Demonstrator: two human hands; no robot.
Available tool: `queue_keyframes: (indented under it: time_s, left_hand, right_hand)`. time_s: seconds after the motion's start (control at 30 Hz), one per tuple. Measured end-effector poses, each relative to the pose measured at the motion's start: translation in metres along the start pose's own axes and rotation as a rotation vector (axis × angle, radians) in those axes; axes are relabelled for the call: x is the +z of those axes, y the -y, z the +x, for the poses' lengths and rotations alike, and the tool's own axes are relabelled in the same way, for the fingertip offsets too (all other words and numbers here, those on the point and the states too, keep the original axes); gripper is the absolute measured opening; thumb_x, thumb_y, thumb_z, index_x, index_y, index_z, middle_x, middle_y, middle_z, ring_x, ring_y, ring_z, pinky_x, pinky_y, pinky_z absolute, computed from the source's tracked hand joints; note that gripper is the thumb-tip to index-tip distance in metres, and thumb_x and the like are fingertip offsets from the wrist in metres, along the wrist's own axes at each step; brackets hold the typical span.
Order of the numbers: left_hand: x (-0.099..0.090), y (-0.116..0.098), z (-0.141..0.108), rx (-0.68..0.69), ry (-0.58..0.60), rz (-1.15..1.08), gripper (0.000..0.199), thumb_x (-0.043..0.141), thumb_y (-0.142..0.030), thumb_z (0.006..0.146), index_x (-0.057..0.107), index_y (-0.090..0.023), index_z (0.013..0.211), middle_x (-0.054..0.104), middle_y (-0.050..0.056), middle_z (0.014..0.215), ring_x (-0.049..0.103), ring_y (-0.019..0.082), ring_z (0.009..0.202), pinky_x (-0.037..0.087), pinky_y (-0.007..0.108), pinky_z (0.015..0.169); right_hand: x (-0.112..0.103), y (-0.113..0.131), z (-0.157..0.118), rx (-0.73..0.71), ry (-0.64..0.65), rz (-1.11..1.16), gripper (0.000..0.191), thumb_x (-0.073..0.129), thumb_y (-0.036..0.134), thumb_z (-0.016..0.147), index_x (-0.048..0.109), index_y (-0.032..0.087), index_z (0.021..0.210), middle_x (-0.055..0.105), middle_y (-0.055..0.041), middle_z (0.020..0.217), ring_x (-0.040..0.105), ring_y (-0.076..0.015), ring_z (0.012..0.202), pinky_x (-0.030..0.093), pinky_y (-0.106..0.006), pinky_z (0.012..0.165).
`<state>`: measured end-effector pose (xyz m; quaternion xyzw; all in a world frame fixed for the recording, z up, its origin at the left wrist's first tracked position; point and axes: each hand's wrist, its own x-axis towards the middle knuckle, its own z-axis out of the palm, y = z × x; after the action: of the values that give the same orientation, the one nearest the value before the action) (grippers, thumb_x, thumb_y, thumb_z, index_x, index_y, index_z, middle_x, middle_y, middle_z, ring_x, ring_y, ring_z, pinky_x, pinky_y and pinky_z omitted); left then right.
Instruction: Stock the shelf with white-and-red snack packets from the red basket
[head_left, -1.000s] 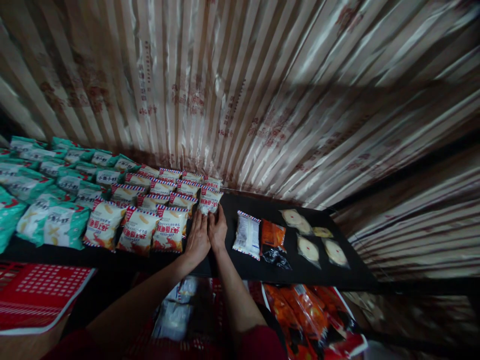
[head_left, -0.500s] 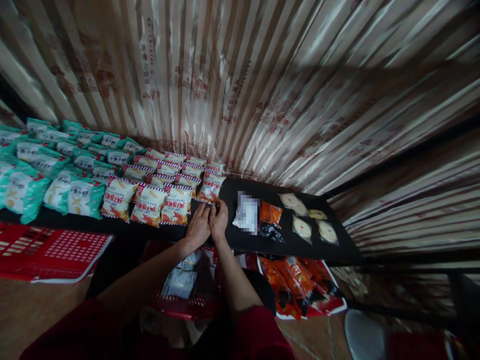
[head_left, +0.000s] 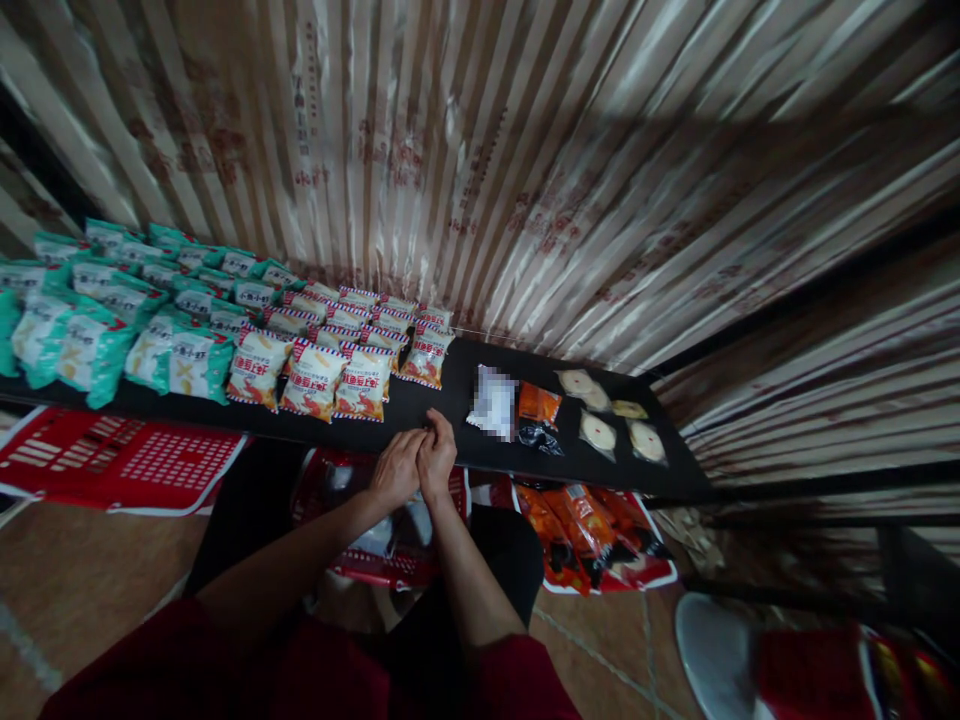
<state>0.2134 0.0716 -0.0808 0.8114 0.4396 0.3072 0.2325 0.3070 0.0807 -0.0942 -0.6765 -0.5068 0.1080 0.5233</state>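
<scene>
Left hand and right hand together at tabletop's front edge, fingers released
Hands touch each other, gripping no bag; white snack bags in rows around tabletop's middle, nearest one just beyond the hands, not touched; teal bags on tabletop's left, orange packet and wrapped discs on its right, red baskets below its front edge

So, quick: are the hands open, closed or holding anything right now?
Left hand: loosely open, against the other hand, nothing seen held.
Right hand: loosely open, nothing seen held.
</scene>
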Motion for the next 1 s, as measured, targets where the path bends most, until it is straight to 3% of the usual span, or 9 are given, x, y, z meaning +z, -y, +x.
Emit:
queue_keyframes:
  time_s: [0.23,0.4,0.53,0.67,0.8,1.0]
  left_hand:
    - [0.005,0.006,-0.047,0.109,-0.012,-0.05,0.034,0.041,-0.012,0.083,0.054,-0.013,0.114,0.06,0.013,0.113,0.054,0.023,0.105,0.046,0.041,0.094]
    - [0.011,0.015,-0.074,0.03,0.194,-0.03,0.031,0.044,-0.014,0.082,0.055,-0.016,0.111,0.06,0.011,0.111,0.053,0.022,0.107,0.043,0.039,0.097]
    - [0.018,0.019,-0.083,-0.099,0.388,-0.009,0.032,0.042,-0.013,0.083,0.055,-0.019,0.112,0.058,0.008,0.117,0.051,0.02,0.112,0.04,0.034,0.1]
    - [0.029,0.025,-0.082,-0.21,0.524,0.081,0.035,0.04,-0.012,0.083,0.056,-0.015,0.114,0.057,0.011,0.121,0.049,0.021,0.116,0.037,0.032,0.102]
    - [0.04,0.032,-0.078,-0.275,0.59,0.116,0.04,0.037,-0.011,0.083,0.056,-0.011,0.118,0.055,0.013,0.125,0.047,0.022,0.12,0.034,0.032,0.104]
    - [0.055,0.044,-0.072,-0.401,0.637,0.162,0.05,0.038,-0.005,0.078,0.049,-0.006,0.127,0.041,0.017,0.14,0.037,0.025,0.131,0.033,0.034,0.106]
  right_hand:
    - [-0.013,0.006,-0.051,-0.047,0.045,0.092,0.04,0.035,0.01,0.074,0.065,0.018,0.1,0.065,-0.008,0.104,0.058,-0.0166,0.1,0.046,-0.035,0.093]
    - [-0.014,-0.006,-0.09,-0.01,0.138,0.047,0.038,0.035,0.011,0.076,0.067,0.018,0.095,0.067,-0.0077,0.1,0.06,-0.017,0.097,0.046,-0.034,0.09]
    - [-0.009,-0.022,-0.106,0.115,0.202,-0.034,0.039,0.035,0.01,0.073,0.066,0.018,0.095,0.067,-0.0077,0.099,0.06,-0.0183,0.097,0.046,-0.034,0.09]
    - [0.002,-0.041,-0.111,0.342,0.193,-0.169,0.035,0.038,0.011,0.072,0.064,0.014,0.095,0.067,-0.0125,0.099,0.061,-0.0222,0.097,0.045,-0.035,0.089]
    - [0.01,-0.057,-0.113,0.461,0.115,-0.272,0.033,0.039,0.015,0.073,0.062,0.01,0.096,0.064,-0.0196,0.106,0.058,-0.027,0.104,0.041,-0.038,0.093]
    - [0.016,-0.084,-0.112,0.654,0.001,-0.339,0.027,0.044,0.016,0.069,0.061,0.014,0.09,0.067,-0.0187,0.1,0.06,-0.0284,0.102,0.043,-0.037,0.087]
